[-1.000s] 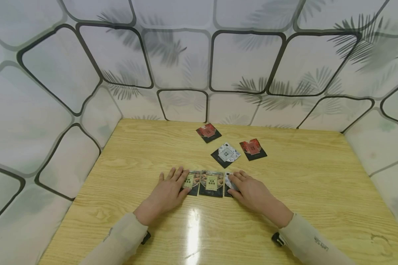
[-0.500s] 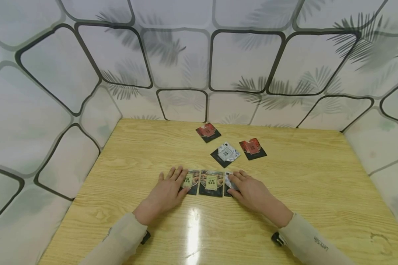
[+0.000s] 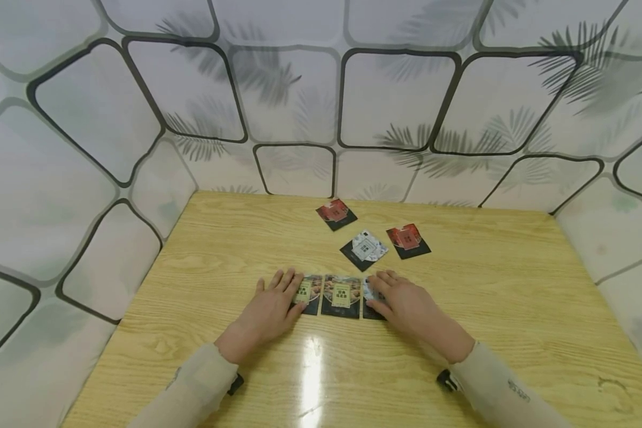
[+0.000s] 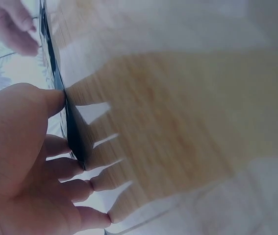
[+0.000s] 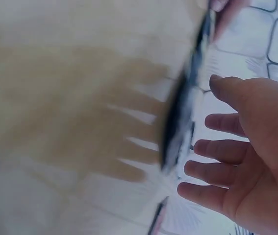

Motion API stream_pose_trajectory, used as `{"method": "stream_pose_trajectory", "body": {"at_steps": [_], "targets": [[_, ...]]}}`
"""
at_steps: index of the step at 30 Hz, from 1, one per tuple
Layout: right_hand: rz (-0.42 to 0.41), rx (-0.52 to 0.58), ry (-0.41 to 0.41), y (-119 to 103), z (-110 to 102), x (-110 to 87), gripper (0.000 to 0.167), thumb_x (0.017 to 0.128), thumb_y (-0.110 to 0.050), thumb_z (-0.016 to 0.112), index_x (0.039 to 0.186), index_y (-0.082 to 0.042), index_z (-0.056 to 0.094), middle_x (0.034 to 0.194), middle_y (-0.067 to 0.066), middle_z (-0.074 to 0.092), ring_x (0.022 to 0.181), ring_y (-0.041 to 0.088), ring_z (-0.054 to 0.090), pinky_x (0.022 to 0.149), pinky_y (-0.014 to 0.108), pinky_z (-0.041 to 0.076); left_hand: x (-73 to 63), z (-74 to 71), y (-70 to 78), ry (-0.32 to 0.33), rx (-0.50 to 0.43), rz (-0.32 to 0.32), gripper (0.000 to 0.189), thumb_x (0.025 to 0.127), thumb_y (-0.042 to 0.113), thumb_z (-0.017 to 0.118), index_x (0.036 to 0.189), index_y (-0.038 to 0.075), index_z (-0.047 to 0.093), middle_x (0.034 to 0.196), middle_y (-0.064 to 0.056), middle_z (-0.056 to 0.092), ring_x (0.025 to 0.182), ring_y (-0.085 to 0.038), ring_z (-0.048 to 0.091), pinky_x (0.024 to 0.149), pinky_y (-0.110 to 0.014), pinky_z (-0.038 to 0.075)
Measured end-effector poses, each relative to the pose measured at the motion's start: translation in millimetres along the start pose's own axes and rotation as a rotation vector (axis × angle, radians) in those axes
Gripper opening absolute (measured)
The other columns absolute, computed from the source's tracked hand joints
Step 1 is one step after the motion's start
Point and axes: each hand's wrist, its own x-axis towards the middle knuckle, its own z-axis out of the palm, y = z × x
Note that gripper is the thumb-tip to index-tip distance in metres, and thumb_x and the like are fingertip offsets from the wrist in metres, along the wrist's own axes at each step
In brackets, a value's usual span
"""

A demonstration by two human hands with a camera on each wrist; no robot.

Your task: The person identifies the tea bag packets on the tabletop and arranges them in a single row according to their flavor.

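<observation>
In the head view, three flat square packets lie side by side in a row. My left hand rests its straight fingers on the left packet, which has a yellow label and a food picture. Its thumb and fingertips touch that dark-edged packet in the left wrist view. The middle packet has the same print and lies between my hands. Over the white-and-black right packet is my right hand, covering most of it. The right wrist view shows these fingers spread and apart from the packet.
Behind the row lie a white-and-black packet set at an angle and two red-and-black packets, one farther back and one to the right. The wooden table meets a patterned cloth wall at the back and sides.
My right hand has shifted slightly to the right and lifted its fingers off, so more of the right packet shows. The left hand and the other packets stay in place.
</observation>
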Motion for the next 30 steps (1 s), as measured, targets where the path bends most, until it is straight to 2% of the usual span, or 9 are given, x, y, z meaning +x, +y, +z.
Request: {"method": "stream_pose_trajectory", "body": {"at_steps": [9, 18, 30], "targets": [[0.047, 0.028, 0.075, 14.0, -25.1, 34.9, 0.056, 0.106, -0.036, 0.064, 0.148, 0.0, 0.058, 0.15, 0.028, 0.058, 0.138, 0.048, 0.056, 0.094, 0.059, 0.058, 1.0, 1.1, -0.7, -0.005, 0.0, -0.007, 0.069, 0.113, 0.045, 0.045, 0.168, 0.009, 0.027, 0.174, -0.019, 0.023, 0.161, -0.042, 0.023, 0.124, -0.074, 0.022], [0.059, 0.067, 0.018, 24.6, -23.1, 64.6, 0.06, 0.108, -0.037, 0.061, 0.153, 0.002, 0.052, 0.156, 0.029, 0.051, 0.148, 0.05, 0.045, 0.113, 0.064, 0.046, 0.9, 0.8, -0.2, -0.005, -0.005, -0.008, 0.069, 0.113, 0.046, 0.045, 0.168, 0.01, 0.027, 0.174, -0.018, 0.024, 0.161, -0.042, 0.023, 0.124, -0.074, 0.022], [0.065, 0.046, -0.025, 25.7, -15.0, 83.9, 0.064, 0.106, -0.04, 0.063, 0.154, 0.001, 0.051, 0.159, 0.029, 0.048, 0.149, 0.05, 0.042, 0.113, 0.063, 0.047, 0.7, 2.1, -1.7, 0.006, 0.005, -0.007, 0.069, 0.113, 0.047, 0.045, 0.168, 0.01, 0.028, 0.174, -0.018, 0.025, 0.161, -0.042, 0.024, 0.123, -0.074, 0.023]]}}
